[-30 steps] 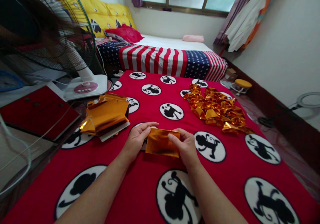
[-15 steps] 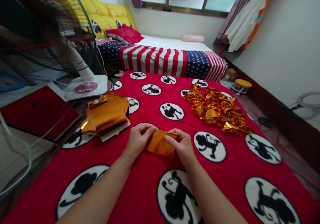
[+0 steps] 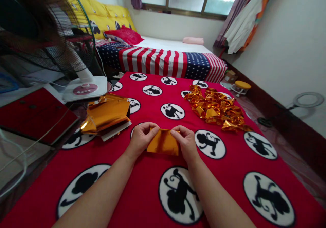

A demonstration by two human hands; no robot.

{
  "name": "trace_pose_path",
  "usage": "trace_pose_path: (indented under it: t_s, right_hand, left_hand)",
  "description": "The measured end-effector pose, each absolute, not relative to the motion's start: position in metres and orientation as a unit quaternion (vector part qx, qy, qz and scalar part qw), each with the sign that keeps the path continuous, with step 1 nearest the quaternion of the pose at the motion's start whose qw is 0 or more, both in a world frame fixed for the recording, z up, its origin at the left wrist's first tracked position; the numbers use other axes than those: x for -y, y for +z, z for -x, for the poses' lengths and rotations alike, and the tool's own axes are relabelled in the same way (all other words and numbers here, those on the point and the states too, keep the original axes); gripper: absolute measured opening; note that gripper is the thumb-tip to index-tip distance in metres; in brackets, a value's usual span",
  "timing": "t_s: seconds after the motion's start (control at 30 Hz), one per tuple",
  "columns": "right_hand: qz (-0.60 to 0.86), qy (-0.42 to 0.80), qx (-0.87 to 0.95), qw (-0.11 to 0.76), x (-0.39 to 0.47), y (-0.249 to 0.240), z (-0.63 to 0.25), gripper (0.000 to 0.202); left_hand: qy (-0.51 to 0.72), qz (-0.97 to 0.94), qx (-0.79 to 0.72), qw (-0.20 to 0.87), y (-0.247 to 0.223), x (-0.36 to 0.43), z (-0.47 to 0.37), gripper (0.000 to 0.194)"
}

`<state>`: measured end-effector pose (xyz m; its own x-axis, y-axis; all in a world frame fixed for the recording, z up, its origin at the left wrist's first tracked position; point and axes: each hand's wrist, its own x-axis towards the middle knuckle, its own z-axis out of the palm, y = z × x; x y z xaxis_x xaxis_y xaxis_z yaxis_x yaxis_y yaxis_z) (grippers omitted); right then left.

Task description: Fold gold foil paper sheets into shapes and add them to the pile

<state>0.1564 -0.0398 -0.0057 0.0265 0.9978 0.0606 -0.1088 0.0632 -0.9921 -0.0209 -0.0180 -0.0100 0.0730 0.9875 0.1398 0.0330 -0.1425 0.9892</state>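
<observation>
A small sheet of gold foil paper (image 3: 163,143) is stretched between my two hands, just over the red cloth. My left hand (image 3: 143,137) pinches its upper left corner between thumb and fingers. At the upper right corner, my right hand (image 3: 185,140) grips it the same way, thumb on the near face. The sheet's top edge looks folded over; its lower edge hangs free. To the left lies a stack of flat gold foil sheets (image 3: 108,114). Ahead and to the right is a heap of folded gold foil pieces (image 3: 216,107).
Red cloth with round monkey prints (image 3: 132,194) covers the surface. A running fan (image 3: 85,85) stands at left beside a dark red panel (image 3: 38,114). Beyond are a bed with a striped, starred cover (image 3: 163,63) and, at right, a yellow stool (image 3: 242,84).
My right thumb has shifted from the sheet's face up to its top edge. The sheet is now flatter and tauter. The view has shifted slightly.
</observation>
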Motion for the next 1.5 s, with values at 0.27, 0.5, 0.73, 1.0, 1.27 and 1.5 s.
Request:
trace_pose_path:
  t_s: [0.27,0.5,0.73,1.0,1.27,1.5]
  right_hand:
    - [0.454,0.458,0.536,0.545,0.041,-0.004,-0.158,0.017]
    - [0.473,0.381,0.605,0.515,0.045,0.0,-0.153,0.016]
    - [0.486,0.322,0.633,0.509,0.043,-0.003,-0.152,0.015]
    - [0.462,0.2,0.707,0.496,0.043,-0.001,-0.152,0.011]
    - [0.434,0.136,0.748,0.483,0.046,0.0,-0.153,0.005]
    - [0.429,0.13,0.765,0.463,0.044,-0.001,-0.153,0.009]
  left_hand:
    - [0.506,-0.595,-0.45,0.434,-0.005,0.022,0.02,0.019]
    - [0.488,-0.633,-0.444,0.405,-0.002,0.026,0.02,0.015]
    - [0.493,-0.647,-0.444,0.376,-0.003,0.028,0.02,0.015]
    - [0.472,-0.744,-0.422,0.214,0.002,0.032,0.02,0.006]
    - [0.453,-0.776,-0.415,0.14,0.005,0.036,0.017,0.006]
    - [0.405,-0.82,-0.401,0.058,0.009,0.033,0.024,0.004]
